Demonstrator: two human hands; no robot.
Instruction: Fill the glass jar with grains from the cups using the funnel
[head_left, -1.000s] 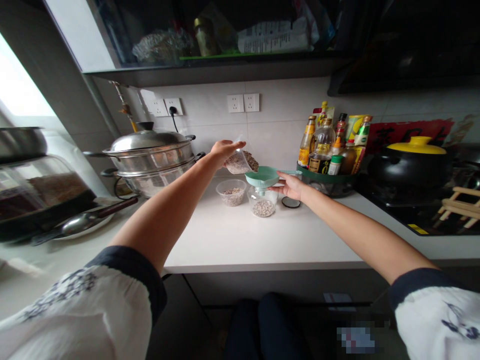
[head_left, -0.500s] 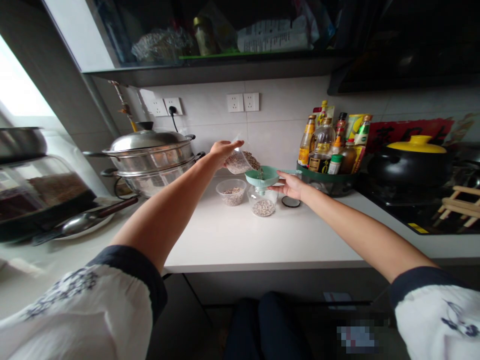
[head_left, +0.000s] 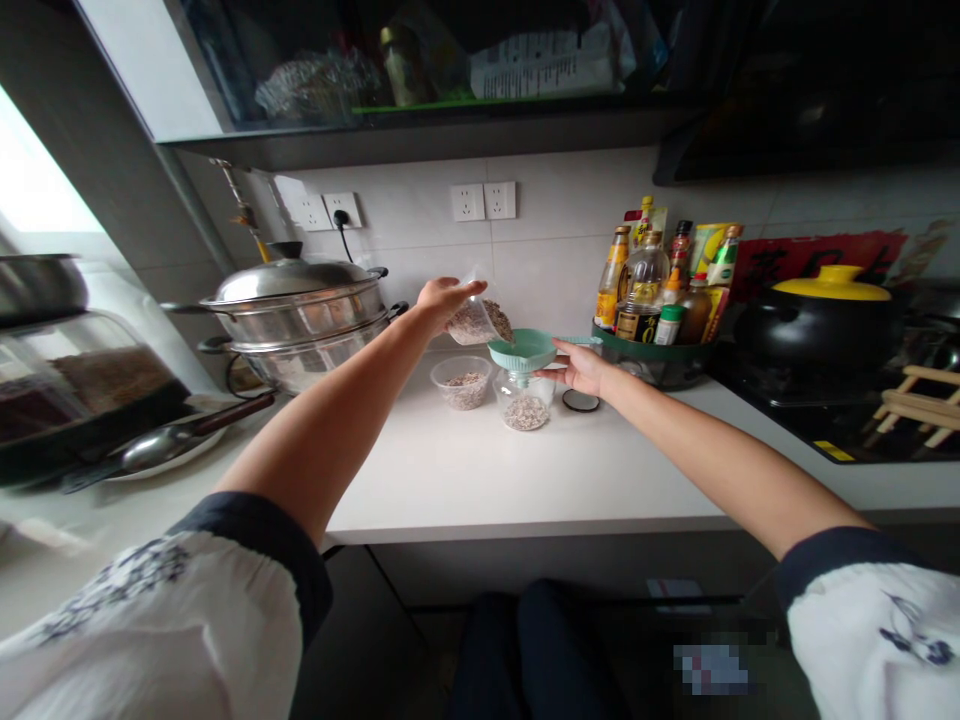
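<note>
My left hand (head_left: 442,300) is closed on a clear plastic tub (head_left: 474,318) of brownish grains, tilted to the right so its mouth is over a green funnel (head_left: 523,350). My right hand (head_left: 579,366) grips the funnel by its right side, with the fingers partly hidden. Under the funnel stands a clear jar (head_left: 525,402) with pale grains in its bottom; the spout points into its mouth. Left of the jar, a second clear tub (head_left: 462,384) of similar grains rests on the counter. A round dark-rimmed lid (head_left: 581,401) lies right of the jar.
A steel steamer (head_left: 300,310) stands at the left, near a ladle (head_left: 154,450) on a plate. Behind my right hand, a green-rimmed tray (head_left: 652,362) holds several sauce bottles. A black pot (head_left: 821,330) with a yellow lid sits on the stove. A cabinet (head_left: 420,140) overhangs the counter.
Half a second ago grains were falling from the tilted tub into the funnel; now few or none show in the air. Both hands keep their places, while the view shifts slightly.
</note>
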